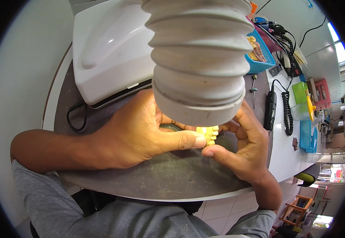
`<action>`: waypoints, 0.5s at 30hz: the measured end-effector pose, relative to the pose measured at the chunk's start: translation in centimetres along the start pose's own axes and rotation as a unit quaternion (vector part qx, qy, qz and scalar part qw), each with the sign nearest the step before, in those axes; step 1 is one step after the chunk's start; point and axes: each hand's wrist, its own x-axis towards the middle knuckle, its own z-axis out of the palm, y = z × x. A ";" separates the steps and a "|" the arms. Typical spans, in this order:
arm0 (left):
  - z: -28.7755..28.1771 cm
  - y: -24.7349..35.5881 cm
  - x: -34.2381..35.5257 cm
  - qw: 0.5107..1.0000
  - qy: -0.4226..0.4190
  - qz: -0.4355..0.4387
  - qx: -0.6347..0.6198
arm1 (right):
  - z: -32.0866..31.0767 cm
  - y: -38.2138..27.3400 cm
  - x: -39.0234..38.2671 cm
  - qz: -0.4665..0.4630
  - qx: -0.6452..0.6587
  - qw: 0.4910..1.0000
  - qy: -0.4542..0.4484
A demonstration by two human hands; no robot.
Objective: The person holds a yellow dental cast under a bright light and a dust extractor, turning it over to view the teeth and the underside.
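Observation:
Under a ribbed white flexible duct point(198, 59) sits a small yellow dental model point(207, 135), held between both of my hands. My left hand point(134, 135) comes from the left with its thumb pressed on the model's near left part; its other fingers curl behind, partly hidden by the duct. My right hand point(240, 144) grips it from the right, thumb at the lower edge, upper fingers bent and partly under the duct's rim. The grey bench surface point(160, 182) lies below them.
A white boxy machine point(109, 51) with a cable stands back left. At right are a handpiece with coiled cord point(270, 111), a thin tool point(254, 91), a blue basket of models point(263, 60), a green basket point(299, 92), another blue basket point(307, 137) and a tangle of cords.

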 end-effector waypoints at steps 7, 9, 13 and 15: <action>0.1 0.0 -0.1 1.000 0.007 0.002 0.003 | 0.1 -0.1 -0.1 0.020 0.019 1.000 -0.012; 0.2 0.0 -0.1 1.000 0.013 0.003 0.004 | 0.1 -0.1 -0.1 0.018 0.022 1.000 -0.013; 0.1 0.2 -0.2 1.000 0.001 -0.007 0.020 | 0.2 -0.1 -0.1 0.019 0.028 0.999 -0.015; 0.2 0.2 -0.2 1.000 0.006 -0.013 0.019 | 0.2 0.0 -0.1 0.017 0.029 0.999 -0.015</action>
